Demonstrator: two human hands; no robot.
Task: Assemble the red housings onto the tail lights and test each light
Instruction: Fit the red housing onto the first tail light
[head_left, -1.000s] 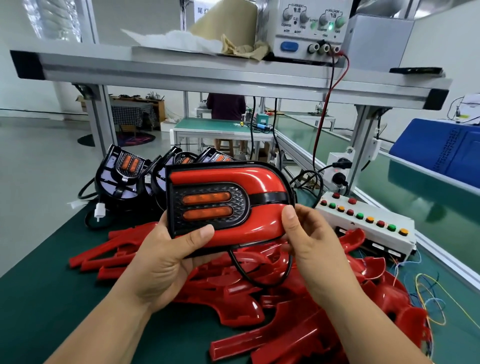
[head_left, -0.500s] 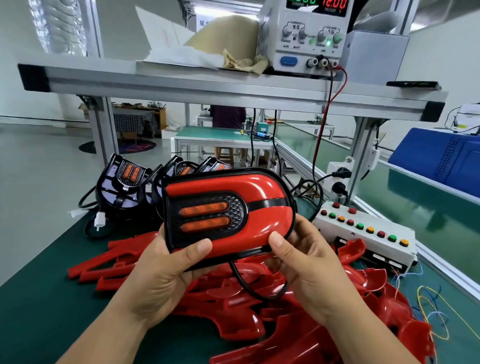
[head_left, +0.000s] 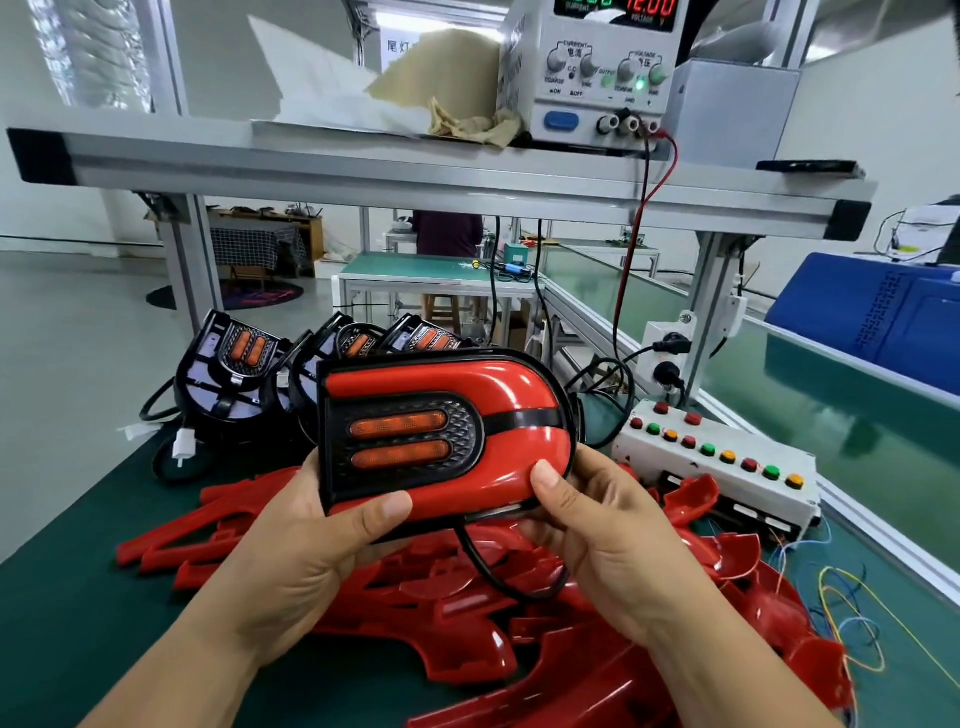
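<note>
the tail light, red housing already on, sits gripped between left hand and right hand above loose housings, untested, bare lights waiting far left.

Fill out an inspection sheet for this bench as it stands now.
Surface: green mat, partly covered by parts.
Job's things: tail light with red housing fitted, held up; loose red housings piled beneath; bare tail lights behind.
Clutter: crumpled paper on shelf.
Hands: left hand and right hand both grip the tail light.
Cables: black cable loops under the light; coloured wires at right.
Surroundings: power supply reading 12.00; button box.
</note>
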